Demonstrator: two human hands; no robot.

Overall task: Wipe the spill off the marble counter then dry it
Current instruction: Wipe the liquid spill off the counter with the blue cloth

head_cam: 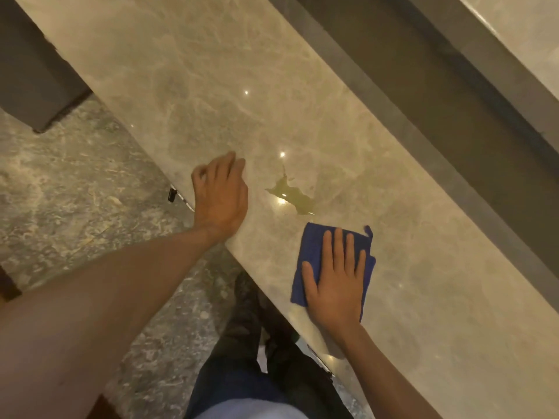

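Your right hand [335,279] lies flat, fingers spread, pressing a folded blue cloth [314,252] onto the marble table [211,86]. The yellowish spill [292,193] sits just beyond the cloth at its 11 o'clock, untouched. Your left hand [220,195] rests at the table's edge, fingers loosely curled, holding nothing, at the spill's 9 o'clock.

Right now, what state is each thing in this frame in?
Yellowish liquid spill: still pooled, unwiped.
Folded blue microfibre cloth: flat on the counter, beside the spill, apart from it.
Right hand: pressed flat on the cloth.
Left hand: empty, resting at the counter's edge.
Beige marble counter: glossy, wet only at the spill.
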